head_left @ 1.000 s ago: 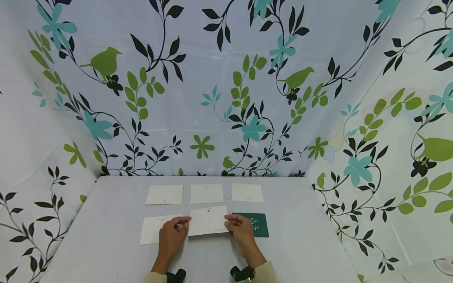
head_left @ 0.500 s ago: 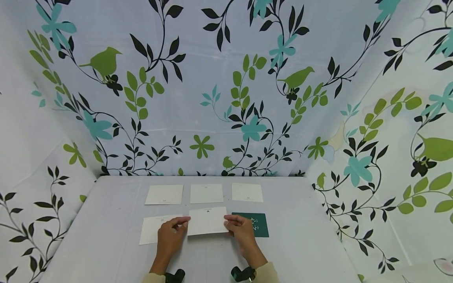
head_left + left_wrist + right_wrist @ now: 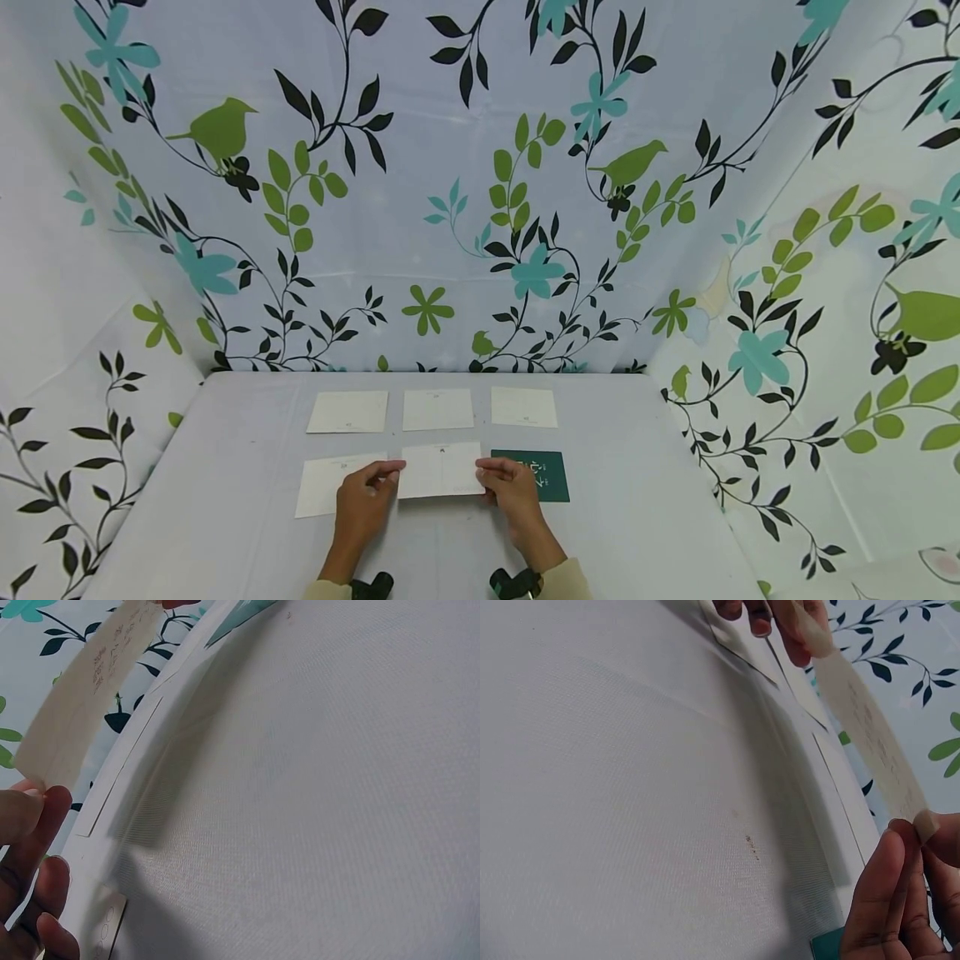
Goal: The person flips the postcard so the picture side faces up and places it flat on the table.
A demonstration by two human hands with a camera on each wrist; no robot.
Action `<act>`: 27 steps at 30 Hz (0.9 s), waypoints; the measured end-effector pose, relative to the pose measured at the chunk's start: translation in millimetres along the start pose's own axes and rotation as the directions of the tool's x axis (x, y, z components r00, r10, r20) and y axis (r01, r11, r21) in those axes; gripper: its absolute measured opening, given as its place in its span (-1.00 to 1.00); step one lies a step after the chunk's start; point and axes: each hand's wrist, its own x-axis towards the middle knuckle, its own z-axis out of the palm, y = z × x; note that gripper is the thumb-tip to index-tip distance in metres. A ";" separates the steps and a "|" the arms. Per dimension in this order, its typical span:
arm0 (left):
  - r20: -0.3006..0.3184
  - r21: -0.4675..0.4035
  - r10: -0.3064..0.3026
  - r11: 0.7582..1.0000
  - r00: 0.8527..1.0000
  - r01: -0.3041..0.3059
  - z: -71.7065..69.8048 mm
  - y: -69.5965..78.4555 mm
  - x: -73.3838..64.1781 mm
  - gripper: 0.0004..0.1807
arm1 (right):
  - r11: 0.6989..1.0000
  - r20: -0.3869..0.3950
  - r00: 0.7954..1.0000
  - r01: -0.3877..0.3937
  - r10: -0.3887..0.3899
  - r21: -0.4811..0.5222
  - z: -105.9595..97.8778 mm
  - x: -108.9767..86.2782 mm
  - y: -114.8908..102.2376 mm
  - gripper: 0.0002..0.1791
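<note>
Between both hands a cream card [image 3: 441,472] is held up over the table, its shadow falling on the cloth below in the wrist views. My left hand [image 3: 363,504] pinches its left edge between thumb and fingers. At the opposite edge my right hand [image 3: 513,500] pinches it the same way. The underside of the card [image 3: 94,690] carries small printed writing in the left wrist view. A cream card [image 3: 322,487] lies partly behind the left hand. Beside the right hand lies a dark green card [image 3: 553,477] with white lettering, partly covered by the fingers.
Three cream cards lie in a far row: a left one [image 3: 348,412], a middle one [image 3: 438,410] and a right one [image 3: 523,407]. All rest on a white-covered table [image 3: 637,542]. Patterned curtains [image 3: 450,183] with leaves and birds enclose the back and sides.
The held card has tipped slightly, its far edge sinking a little toward me. Both hands keep their pinch and have hardly shifted.
</note>
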 end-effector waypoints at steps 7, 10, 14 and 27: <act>-0.015 0.003 0.029 1.000 0.999 -0.029 -0.6 1.5 -0.4 -0.83 | 0.999 -0.009 1.000 -0.027 0.027 0.022 0.7 0.6 1.6 -0.76; -0.012 -0.001 0.035 0.999 0.999 -0.035 -0.7 1.0 0.3 -0.83 | 0.999 -0.014 0.999 -0.032 0.032 0.016 1.0 0.8 1.0 -0.76; -0.011 0.003 0.034 0.999 0.999 -0.034 -1.1 0.1 1.0 -0.83 | 0.999 -0.014 0.999 -0.038 0.038 0.008 0.7 1.2 -0.2 -0.76; -0.069 0.031 0.083 0.996 0.994 -0.081 2.3 0.4 2.1 -0.78 | 1.000 -0.005 1.000 -0.016 0.016 0.019 -2.0 2.7 0.6 -0.76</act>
